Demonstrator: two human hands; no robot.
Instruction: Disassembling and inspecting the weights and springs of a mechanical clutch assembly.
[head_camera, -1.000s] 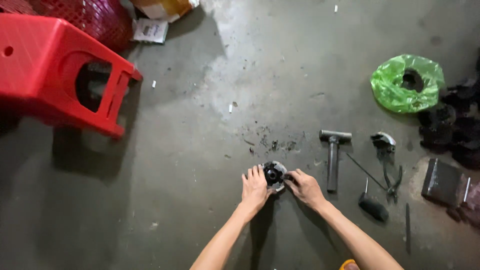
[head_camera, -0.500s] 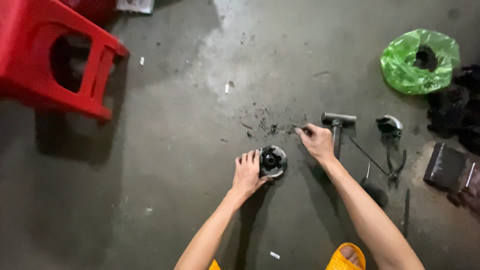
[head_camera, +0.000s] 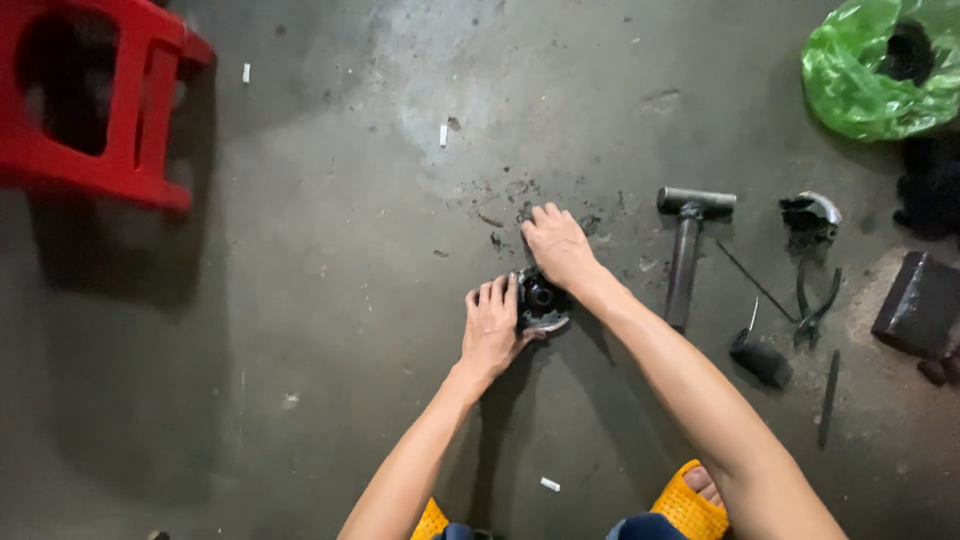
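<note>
Back comes the right hand (head_camera: 558, 245), now lying loosely curled over the round metal part's (head_camera: 541, 301) far side.
Left hand (head_camera: 490, 325) braces that part's near side, flat on mid-floor (head_camera: 300, 300); hammer (head_camera: 685, 250) and pliers (head_camera: 815, 305) lie rightward. Greasy fingers could slip, letting it skid.
</note>
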